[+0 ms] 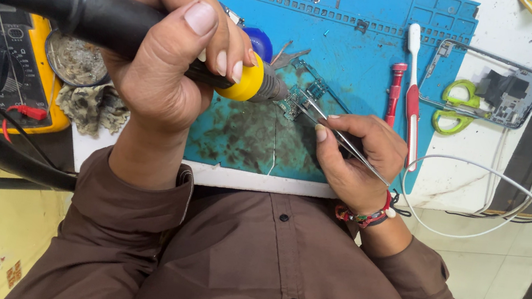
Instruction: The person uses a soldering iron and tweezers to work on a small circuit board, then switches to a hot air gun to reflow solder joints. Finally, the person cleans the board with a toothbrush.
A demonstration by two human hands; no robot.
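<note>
1. On the blue silicone work mat [378, 54], the small green circuit board [302, 98] lies flat near the mat's middle, with the hot-air tool's metal nozzle [273, 89] just above its left edge — heating looks under way, and nothing is lifted off yet as far as I can tell.
2. The left hand [167, 57] is wrapped tight round the hot-air tool [124, 19], a black matt handle with a yellow collar.
3. The right hand [356, 159] pinches thin steel tweezers [335, 132], tips touching the board.
4. The mat is stained dark and ridged at its rim; a red-and-white toothbrush [413, 94], green-handled scissors [453, 107] and a yellow multimeter [6, 54] lie around.
</note>
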